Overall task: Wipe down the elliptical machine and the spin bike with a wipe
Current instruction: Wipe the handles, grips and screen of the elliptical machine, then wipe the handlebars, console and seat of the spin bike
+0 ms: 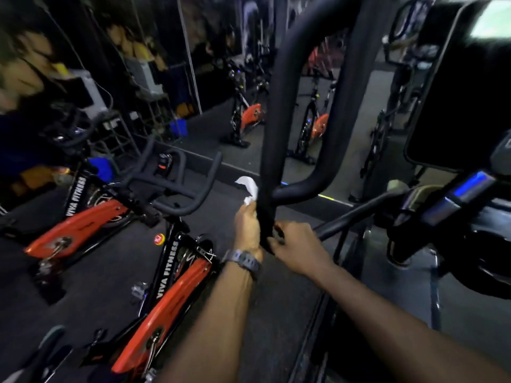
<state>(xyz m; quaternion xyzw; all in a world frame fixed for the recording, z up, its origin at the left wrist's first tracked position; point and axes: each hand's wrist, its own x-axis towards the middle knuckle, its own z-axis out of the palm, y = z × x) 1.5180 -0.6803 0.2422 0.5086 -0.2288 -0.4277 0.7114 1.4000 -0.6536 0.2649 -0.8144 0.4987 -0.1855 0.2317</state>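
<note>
**On the elliptical handlebar: both hands at the lower stem**

At the stem, the left hand [247,230] is closed around a white wipe [249,189], pressing it to the left side of the elliptical's black handlebar [272,167]. Loose end of the wipe sticks up above the fist. Wristwatch [243,262] on that arm. The right hand [297,247] is wrapped around the same bar from the other side, just below, likely steadying it.

Handling, my read:
- wipe is thin, soft, limp; bunch it in the palm and wrap it round the tube, or it slips and only one face gets cleaned
- bar is rigid and looks smooth, and it probably pivots, so a bracing hand makes sense
- upper loop of the bar and the console [456,100] at right look untouched

Outward: spin bike [177,275], orange guard, stands just left of the arms, a second one further left. Dark rubber floor [91,272]. Bike looks not yet wiped.
</note>
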